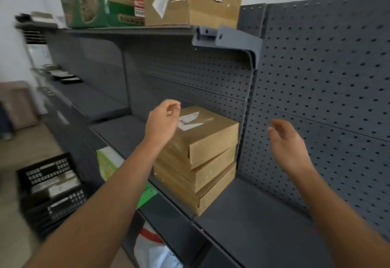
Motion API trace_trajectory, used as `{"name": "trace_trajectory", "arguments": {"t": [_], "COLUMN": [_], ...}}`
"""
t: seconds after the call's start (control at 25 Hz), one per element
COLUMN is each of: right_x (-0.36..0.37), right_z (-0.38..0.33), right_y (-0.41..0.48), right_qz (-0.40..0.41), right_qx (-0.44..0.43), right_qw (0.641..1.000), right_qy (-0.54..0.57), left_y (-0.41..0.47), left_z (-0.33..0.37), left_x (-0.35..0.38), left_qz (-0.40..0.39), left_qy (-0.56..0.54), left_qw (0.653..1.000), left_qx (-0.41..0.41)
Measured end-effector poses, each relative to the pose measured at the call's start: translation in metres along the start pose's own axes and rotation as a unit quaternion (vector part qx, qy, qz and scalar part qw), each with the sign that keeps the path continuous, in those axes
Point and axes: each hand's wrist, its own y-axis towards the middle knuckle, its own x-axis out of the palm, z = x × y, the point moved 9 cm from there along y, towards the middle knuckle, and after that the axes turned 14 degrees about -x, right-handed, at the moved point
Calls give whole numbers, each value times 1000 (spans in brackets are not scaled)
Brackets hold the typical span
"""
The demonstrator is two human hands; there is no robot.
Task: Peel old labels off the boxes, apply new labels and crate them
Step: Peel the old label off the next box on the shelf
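**A:** Head view, and both arms are stretched out towards the shelf [242, 210]. Three brown boxes are stacked there, tight against the shelf's side panel, and the top box [207, 138] has a white label [190, 122] on its lid.

**B:** That's the one to take, I'd say. The label looks torn or partly lifted, though it's hard to be sure.

**A:** What about the hands?

**B:** The left hand [163, 119] hovers over the back left corner of the top box, wrist bent, fingers loosely curled, nothing in it. I can't tell if it touches the lid. The right hand [287, 143] is well off to the right in front of the pegboard [329, 73], palm turned in, fingers relaxed and spread, also empty.

**A:** So how should this be played?

**B:** One hand on each side of that top box, and lift it straight up so the two underneath don't slide. They already sit a little skewed. Peel slowly from a loose corner, low and flat, so the paper comes away whole.

**A:** And the crate [50, 185]?

**B:** Black, down on the floor to the left, with something already inside.
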Motion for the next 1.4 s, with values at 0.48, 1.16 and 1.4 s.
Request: {"name": "trace_trajectory", "arguments": {"t": [0.48, 1.16, 1.4], "right_x": [157, 140, 21], "right_z": [22, 27, 55], "right_y": [-11, -29, -77], "right_qz": [-48, 50, 143], "right_qx": [248, 279, 295], "right_qw": [938, 918, 909], "right_qy": [237, 277, 258], "left_y": [93, 73, 5], "left_z": [-170, -125, -76], "left_x": [-36, 32, 93], "left_qz": [-16, -214, -335], "left_qy": [-117, -93, -79], "left_qw": [960, 950, 926], "left_qx": [-255, -209, -156]}}
